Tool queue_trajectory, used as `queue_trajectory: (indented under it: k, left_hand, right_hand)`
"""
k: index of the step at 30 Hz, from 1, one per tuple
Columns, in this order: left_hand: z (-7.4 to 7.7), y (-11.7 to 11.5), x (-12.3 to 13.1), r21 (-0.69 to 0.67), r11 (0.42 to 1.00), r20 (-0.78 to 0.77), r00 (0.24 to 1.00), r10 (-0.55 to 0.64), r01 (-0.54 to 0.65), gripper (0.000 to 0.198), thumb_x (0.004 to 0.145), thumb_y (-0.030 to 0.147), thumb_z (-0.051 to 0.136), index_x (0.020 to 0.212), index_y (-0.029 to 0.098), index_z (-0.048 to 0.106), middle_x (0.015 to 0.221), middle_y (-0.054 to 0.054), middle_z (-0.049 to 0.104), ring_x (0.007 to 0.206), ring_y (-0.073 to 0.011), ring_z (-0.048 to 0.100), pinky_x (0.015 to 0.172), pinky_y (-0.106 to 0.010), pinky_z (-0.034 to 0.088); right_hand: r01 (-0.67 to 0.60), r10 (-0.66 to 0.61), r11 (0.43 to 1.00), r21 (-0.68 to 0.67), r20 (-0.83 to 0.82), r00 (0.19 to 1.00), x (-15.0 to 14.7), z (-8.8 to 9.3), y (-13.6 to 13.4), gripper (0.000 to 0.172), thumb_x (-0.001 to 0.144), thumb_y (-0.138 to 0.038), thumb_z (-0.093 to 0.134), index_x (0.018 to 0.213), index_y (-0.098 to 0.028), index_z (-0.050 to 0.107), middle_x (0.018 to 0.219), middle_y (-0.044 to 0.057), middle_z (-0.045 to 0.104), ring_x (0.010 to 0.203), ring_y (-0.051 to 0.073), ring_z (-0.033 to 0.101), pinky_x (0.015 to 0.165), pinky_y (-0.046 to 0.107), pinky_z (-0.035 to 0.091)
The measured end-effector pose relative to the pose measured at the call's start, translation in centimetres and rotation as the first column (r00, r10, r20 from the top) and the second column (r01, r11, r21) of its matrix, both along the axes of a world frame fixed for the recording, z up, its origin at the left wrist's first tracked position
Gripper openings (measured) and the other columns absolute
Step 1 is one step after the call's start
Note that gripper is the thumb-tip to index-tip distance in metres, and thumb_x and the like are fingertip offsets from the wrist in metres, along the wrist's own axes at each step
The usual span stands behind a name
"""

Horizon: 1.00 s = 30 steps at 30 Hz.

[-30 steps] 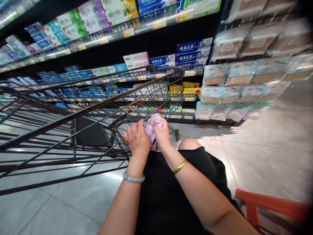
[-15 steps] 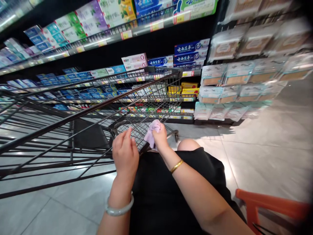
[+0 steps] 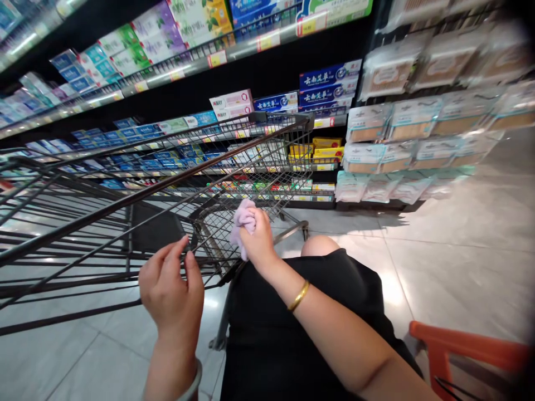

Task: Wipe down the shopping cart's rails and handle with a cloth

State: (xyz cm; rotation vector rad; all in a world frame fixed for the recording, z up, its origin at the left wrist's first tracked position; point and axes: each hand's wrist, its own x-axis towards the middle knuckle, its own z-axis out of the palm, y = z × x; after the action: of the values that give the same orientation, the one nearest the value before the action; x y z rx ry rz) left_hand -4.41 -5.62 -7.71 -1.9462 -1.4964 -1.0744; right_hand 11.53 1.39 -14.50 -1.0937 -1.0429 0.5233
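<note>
While clutching the bunched lilac cloth [image 3: 239, 227] in the right hand [image 3: 258, 239], near the lower frame of the shopping cart [image 3: 154, 225], have now drawn the left hand [image 3: 173, 281] well away, downward and leftward. Probably leaves the cloth to one-handed work. Holding the left hand half-curled, seemingly empty, with thumb parted; reaching the right forearm [image 3: 334, 328] diagonally forward over the lap [image 3: 288, 317].
</note>
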Motion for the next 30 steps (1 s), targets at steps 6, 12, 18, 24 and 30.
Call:
queue_trajectory:
  k: [6,12,18,24,30]
  left_hand:
    - [0.2,-0.3,-1.1,0.0,1.0,-0.051,0.998,-0.026,0.026,0.039,0.099,0.028,0.054,0.133,0.016,0.067,0.121,-0.017,0.07,0.114,-0.0278,0.065,0.104,-0.045,0.049]
    - [0.4,-0.4,-0.5,-0.067,0.997,-0.03,0.998,-0.048,0.046,0.036,0.1,0.028,0.052,0.13,0.015,0.068,0.126,-0.015,0.07,0.117,-0.0252,0.066,0.102,-0.039,0.051]
    - [0.9,-1.1,-1.0,-0.036,0.999,0.018,0.999,-0.037,0.038,0.031,0.102,0.027,0.052,0.123,0.017,0.072,0.116,-0.011,0.075,0.108,-0.0202,0.069,0.098,-0.033,0.052]
    - [2.4,-2.3,-2.8,-0.061,0.995,0.067,0.994,0.082,-0.078,0.033,0.102,0.036,0.051,0.122,0.019,0.071,0.109,-0.009,0.075,0.097,-0.0206,0.068,0.089,-0.034,0.051]
    - [3.2,-3.1,-4.2,-0.098,0.97,0.184,0.954,0.236,-0.221,0.037,0.099,0.044,0.054,0.123,0.02,0.066,0.099,-0.006,0.072,0.078,-0.0174,0.063,0.073,-0.031,0.048]
  right_hand:
    - [-0.127,0.091,0.98,0.154,0.222,0.971,-0.6,0.5,-0.7,0.034,0.073,-0.012,0.06,0.104,-0.025,0.064,0.108,0.006,0.063,0.108,0.021,0.061,0.098,0.035,0.053]
    - [-0.12,0.066,0.977,0.175,0.288,0.955,-1.7,-0.2,-1.3,0.032,0.075,-0.012,0.061,0.105,-0.024,0.066,0.111,0.008,0.063,0.109,0.023,0.06,0.099,0.038,0.053]
    - [-0.173,0.116,0.955,0.241,0.234,0.965,-1.2,1.2,-1.0,0.031,0.076,-0.01,0.059,0.103,-0.023,0.068,0.109,0.008,0.065,0.11,0.023,0.06,0.099,0.038,0.053]
    - [-0.099,0.025,0.951,0.292,0.246,0.969,-1.2,2.5,-0.8,0.034,0.079,-0.011,0.058,0.109,-0.023,0.067,0.115,0.01,0.063,0.114,0.024,0.059,0.101,0.041,0.052]
    - [-0.222,0.15,0.914,0.339,0.225,0.963,-2.8,3.7,-1.7,0.039,0.077,-0.007,0.058,0.109,-0.026,0.067,0.114,0.007,0.065,0.116,0.022,0.061,0.102,0.038,0.052]
